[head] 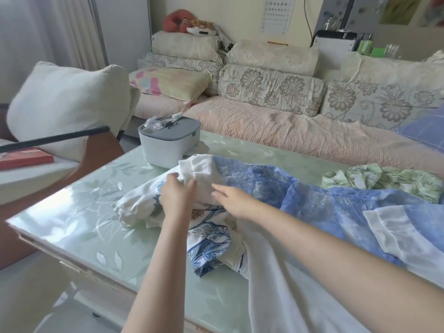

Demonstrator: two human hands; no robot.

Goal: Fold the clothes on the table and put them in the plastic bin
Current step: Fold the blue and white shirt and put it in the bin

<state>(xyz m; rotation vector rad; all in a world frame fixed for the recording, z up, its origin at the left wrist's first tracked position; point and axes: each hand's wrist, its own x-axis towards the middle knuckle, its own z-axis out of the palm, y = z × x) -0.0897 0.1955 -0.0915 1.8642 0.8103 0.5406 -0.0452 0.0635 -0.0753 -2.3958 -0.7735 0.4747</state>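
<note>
The clothes lie in a loose heap on the glass-topped table (79, 212), whose pale green top has a leaf pattern. Nearest the hands is a crumpled white garment with blue print (134, 207), bunched toward the table's left half. The left hand (177, 195) rests on top of it, fingers curled into a fold of the white cloth near its upper edge, though the blur makes the exact hold hard to read. The right hand (230, 200) hovers just beside it, palm down, fingers straight and slightly spread, holding nothing, their tips pointing at the same white fold. A blue and white garment (324, 200) spreads across the middle and right of the table, overlapping the printed one. Beyond it, at the far right edge, sits a green floral garment (396, 181), rumpled. A thin white cloth (276, 284) drapes over the near table edge beneath the right forearm. At the far left corner of the table stands a white plastic bin (165, 150) with its grey lid (177, 131) on and a few small items lying on the lid. A patterned sofa (288, 126) runs behind the table
</note>
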